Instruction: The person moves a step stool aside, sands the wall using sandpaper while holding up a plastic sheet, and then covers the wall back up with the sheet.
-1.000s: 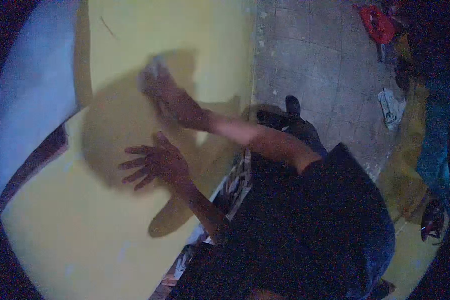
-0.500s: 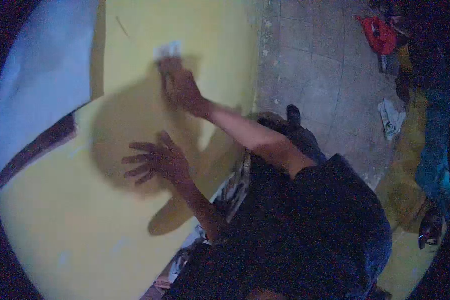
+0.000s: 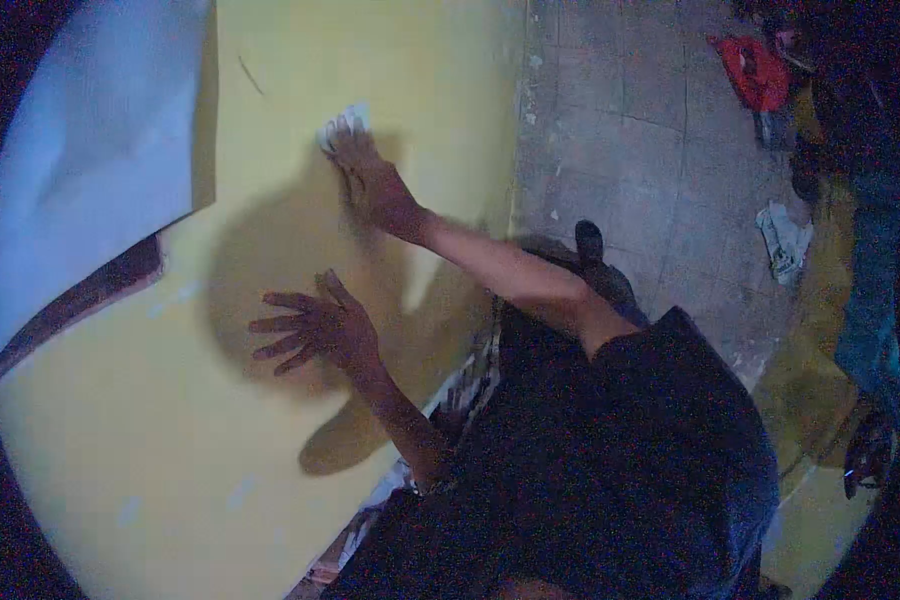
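Note:
My right hand (image 3: 375, 185) reaches up the yellow wall (image 3: 100, 430), its fingers closed over a small white pad or folded cloth (image 3: 357, 118) pressed against the surface. Only the pad's edge shows past the fingertips, so its exact kind cannot be told. Lower down, my left hand (image 3: 320, 328) is spread wide with the back toward me. It holds nothing and appears to rest against the same wall. Shadows of my head and arms fall around both hands.
A pale sheet or panel (image 3: 110, 110) with a brown edge borders the wall at left. Grey tiled floor (image 3: 630, 150) lies to the right. A red bag-like item (image 3: 755, 72), a crumpled white item (image 3: 785, 240) and teal fabric (image 3: 870, 290) are along the right side.
The whole view has shifted slightly. My right hand and the white pad have slid a little down and right over the wall. My left hand stays spread in nearly the same place.

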Tool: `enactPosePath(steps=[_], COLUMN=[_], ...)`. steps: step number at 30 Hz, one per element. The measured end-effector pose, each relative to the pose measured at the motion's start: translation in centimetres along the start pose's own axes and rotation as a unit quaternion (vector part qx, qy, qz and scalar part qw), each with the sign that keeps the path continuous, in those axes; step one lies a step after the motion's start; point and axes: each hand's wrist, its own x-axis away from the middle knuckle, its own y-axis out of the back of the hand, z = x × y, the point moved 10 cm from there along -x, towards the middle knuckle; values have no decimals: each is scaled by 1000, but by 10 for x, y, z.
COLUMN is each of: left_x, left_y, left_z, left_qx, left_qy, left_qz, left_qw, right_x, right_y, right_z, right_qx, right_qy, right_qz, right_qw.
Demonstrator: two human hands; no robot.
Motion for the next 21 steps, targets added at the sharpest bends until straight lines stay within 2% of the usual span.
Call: enactPosePath(steps=[1, 3, 4, 5, 6, 7, 8, 10, 11, 12, 14, 15, 16, 18, 21], left_x=[-3, -8, -9, -9, -10, -9, -8, -15, -18, -17, -10, -11, -14, -14, -18], left_y=[0, -5, -8, -12, -14, -15, -14, -9, -11, -14, -14, -12, -12, -12, -14], left_z=[-1, -3, 4, 3, 4, 7, 8, 11, 11, 13, 18, 19, 19, 23, 23], left_qx=[3, -4, -11, -8, 4, 14, 15, 21, 24, 21, 19, 19, 20, 23, 17], left_qy=[-3, 0, 8, 7, 4, 1, 6, 7, 3, 4, 13, 8, 6, 10, 3], left_qz=[4, -18, -26, -20, -8, 1, 3, -16, -22, -30, -28, -5, 13, 11, 0], left_qw=[1000, 1000, 1000, 1000, 1000, 1000, 1000, 1000, 999, 999, 999, 1000, 1000, 1000, 1000], right_x=[1, 9, 6, 5, 7, -5, 0, -1, -6, -9, -6, -12, -9, -5, -14], right_y=[-5, -20, -22, -42, -63, -23, -33, -23, -52, -52, -49, -30, -37, -32, -47], right_z=[5, 39, 42, 51, 38, 39, 28, 44, 58, 49, 37, 22, 26, 56, 13], right_qx=[-2, -240, -234, 110, 437, 131, 130, 94, 383, 385, 203, 51, 50, 85, 154], right_qy=[4, 115, 112, 168, 207, 202, 205, 165, 98, 95, 154, 59, 63, 144, 148], right_qz=[-5, 12, 9, 100, 183, 24, 29, -43, 206, 201, 146, 91, 93, -43, -9], right_qw=[1000, 964, 966, 974, 856, 970, 970, 981, 895, 896, 956, 993, 992, 985, 977])
